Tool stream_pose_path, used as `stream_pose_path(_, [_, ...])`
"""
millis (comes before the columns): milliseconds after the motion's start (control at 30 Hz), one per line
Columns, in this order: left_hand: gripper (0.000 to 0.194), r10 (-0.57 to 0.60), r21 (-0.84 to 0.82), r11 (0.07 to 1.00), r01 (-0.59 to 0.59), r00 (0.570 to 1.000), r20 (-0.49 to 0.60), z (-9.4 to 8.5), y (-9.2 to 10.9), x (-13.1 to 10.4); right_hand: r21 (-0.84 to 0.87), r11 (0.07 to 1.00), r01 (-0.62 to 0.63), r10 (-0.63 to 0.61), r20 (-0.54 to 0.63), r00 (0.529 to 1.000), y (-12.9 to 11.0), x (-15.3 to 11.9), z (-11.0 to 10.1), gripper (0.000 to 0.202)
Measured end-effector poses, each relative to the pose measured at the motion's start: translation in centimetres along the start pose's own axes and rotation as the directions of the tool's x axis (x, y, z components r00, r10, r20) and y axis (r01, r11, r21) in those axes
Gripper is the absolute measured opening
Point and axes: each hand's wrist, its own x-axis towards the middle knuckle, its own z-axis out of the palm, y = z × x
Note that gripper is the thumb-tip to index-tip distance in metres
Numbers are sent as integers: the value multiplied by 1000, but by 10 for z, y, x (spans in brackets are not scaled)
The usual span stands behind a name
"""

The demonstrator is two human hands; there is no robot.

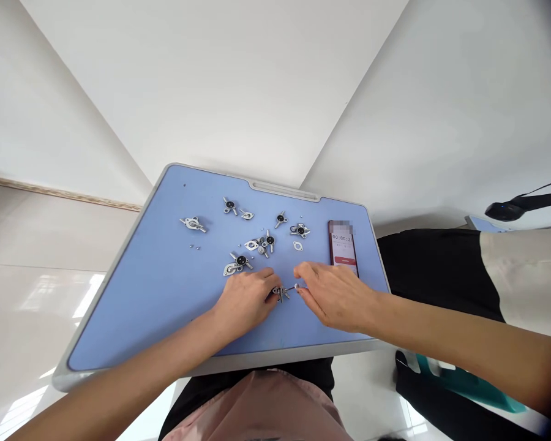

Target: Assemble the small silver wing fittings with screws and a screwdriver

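Note:
Near the front of the blue table [165, 294], my left hand [252, 295] is closed on a small metal part [281, 293] with several prongs, its fingertips covering the left side of it. My right hand [335, 294] pinches the light end of a thin screwdriver [292, 288], whose dark shaft points left to the metal part. Just beyond my left hand lies a metal part with a black round centre [241, 261], beside a flat oval plate [229, 269].
Further back lie similar metal parts [230, 206], [281, 218] and a loose oval plate [298, 246]. A phone [343, 248] showing a timer lies at the right. Another person in black trousers [431, 263] is beyond the table's right edge, near a teal stool [468, 383].

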Motion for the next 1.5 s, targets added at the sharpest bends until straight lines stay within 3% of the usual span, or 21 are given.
stream_pose_path(67, [24, 4, 0, 1000, -4, 1000, 3, 0, 0, 0, -13, 1000, 18, -17, 22, 1000, 2, -1, 2, 14])
stream_pose_path(233, [24, 8, -1, 1000, -8, 1000, 12, 0, 0, 2, -83, 983, -161, 166, 46, 985, -2, 2, 6, 45])
stream_pose_path(433, [26, 37, 16, 999, -37, 999, 15, -2, -2, -1, -46, 967, -252, 256, 104, 961, -7, 6, -2, 46])
stream_pose_path(567, [25, 77, -8, 997, -77, 997, 27, -4, -3, -1, -4, 974, -226, 225, 115, 968, -6, 4, -5, 39])
stream_pose_path(700, [26, 71, -39, 997, -70, 997, 24, -3, -3, 0, 59, 996, -61, 60, 16, 998, -4, -3, -2, 21])
stream_pose_path(833, [28, 44, -76, 996, -41, 998, 35, -2, -2, -1, -89, 991, 100, -100, -6, 995, -3, -5, 5, 10])
stream_pose_path(1033, [28, 17, -138, 990, -8, 998, 63, -5, -2, 0, -200, 980, -18, 22, 19, 1000, -3, 0, 9, 41])
stream_pose_path(1200, [29, 19, -144, 989, -10, 998, 61, -6, -2, 0, -168, 984, 57, -54, 24, 998, -5, -5, 7, 21])
stream_pose_path(1267, [30, 19, -146, 989, -11, 998, 51, -6, -2, -1, -191, 980, 56, -46, 58, 997, -7, -4, 6, 25])
stream_pose_path(1367, [28, 20, -146, 989, -13, 999, 44, -5, -2, -1, -176, 983, -51, 67, 86, 994, -9, -3, 5, 38])
stream_pose_path(1433, [27, 22, -144, 989, -15, 999, 46, -5, -2, -1, -123, 989, -79, 87, 61, 994, -8, -3, 3, 35])
stream_pose_path(1500, [27, 23, -139, 990, -16, 999, 46, -5, -2, -1, -89, 996, -19, 23, 44, 999, -8, -4, 1, 24])
